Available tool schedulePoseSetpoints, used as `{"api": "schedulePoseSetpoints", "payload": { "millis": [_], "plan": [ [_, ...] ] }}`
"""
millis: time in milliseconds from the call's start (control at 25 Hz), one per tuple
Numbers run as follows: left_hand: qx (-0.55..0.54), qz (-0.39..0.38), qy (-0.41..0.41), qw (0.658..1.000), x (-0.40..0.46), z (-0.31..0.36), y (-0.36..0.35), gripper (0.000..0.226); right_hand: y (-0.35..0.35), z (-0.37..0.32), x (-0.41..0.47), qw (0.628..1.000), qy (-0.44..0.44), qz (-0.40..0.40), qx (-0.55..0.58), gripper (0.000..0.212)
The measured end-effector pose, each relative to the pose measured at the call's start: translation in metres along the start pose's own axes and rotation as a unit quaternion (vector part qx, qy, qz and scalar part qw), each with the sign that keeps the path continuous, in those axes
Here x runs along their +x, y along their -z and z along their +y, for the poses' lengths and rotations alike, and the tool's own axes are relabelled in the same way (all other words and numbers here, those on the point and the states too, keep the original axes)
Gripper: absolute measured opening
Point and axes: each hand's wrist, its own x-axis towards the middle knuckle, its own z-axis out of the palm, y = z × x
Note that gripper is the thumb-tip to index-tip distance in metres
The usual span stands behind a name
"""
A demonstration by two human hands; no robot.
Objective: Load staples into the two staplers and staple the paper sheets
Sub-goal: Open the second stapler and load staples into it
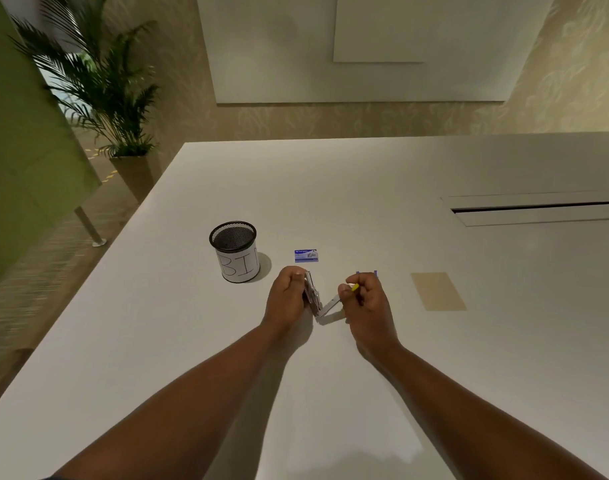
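A potted palm (99, 95) stands on the floor beyond the left corner of the white worktop (365, 188). On the worktop, toward the left, sits a black mesh cup (234, 251) wrapped in white paper with hand-drawn letters on it. Just to its right and a little farther back lies a small blue staple box (306, 255), flat on the surface.

In front of the box, the left hand (286, 296) grips one half of an opened stapler (313, 296), its fingers curled tight around that part, which stands tilted up off the worktop. The stapler is swung open in a V, hinge down near the surface, between the two hands. Its other arm slopes up to the right, where the right hand (363, 299) meets it; these fingers are curled together, pinching a small yellow piece (355, 287) at the tip of that arm. Whether staples lie in the channel is too small to tell.

Something blue (366, 274) peeks out just behind the right hand, mostly hidden. Farther right, well apart from the hands, a tan sheet of paper (438, 291) lies flat. At the far right a long slot (538, 206) is cut into the worktop.
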Motion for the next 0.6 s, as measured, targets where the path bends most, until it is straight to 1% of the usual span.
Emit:
{"api": "schedulePoseSetpoints", "payload": {
  "millis": [80,160,280,320,360,520,560,600],
  "plan": [
    [0.009,0.016,-0.009,1.0,0.003,0.002,0.003,0.022,-0.001,0.0,-0.002,0.999,0.018,0.019,-0.019,0.012],
    [0.004,0.016,-0.009,1.0,0.006,0.004,0.005,0.025,0.0,0.0,-0.005,0.996,0.05,0.033,-0.059,0.017],
    [-0.027,0.022,0.004,0.999,0.008,0.004,0.005,0.027,-0.003,0.003,-0.009,0.984,0.097,0.031,-0.145,0.024],
    [-0.046,0.021,0.007,0.999,0.008,0.004,0.004,0.026,-0.004,0.004,-0.01,0.977,0.103,0.028,-0.184,0.024],
    [-0.04,0.019,0.001,0.999,0.009,0.002,0.005,0.024,-0.005,0.003,-0.011,0.97,0.104,0.025,-0.22,0.023],
    [0.117,0.034,-0.043,0.992,0.017,-0.004,0.012,0.031,-0.006,0.008,-0.013,0.946,0.116,-0.005,-0.303,0.012],
    [0.141,0.032,-0.043,0.989,0.02,-0.004,0.013,0.033,-0.006,0.008,-0.014,0.941,0.114,-0.017,-0.318,0.015],
    [0.165,0.026,-0.042,0.985,0.022,-0.003,0.014,0.034,-0.006,0.008,-0.014,0.937,0.111,-0.029,-0.331,0.021]
  ]
}}
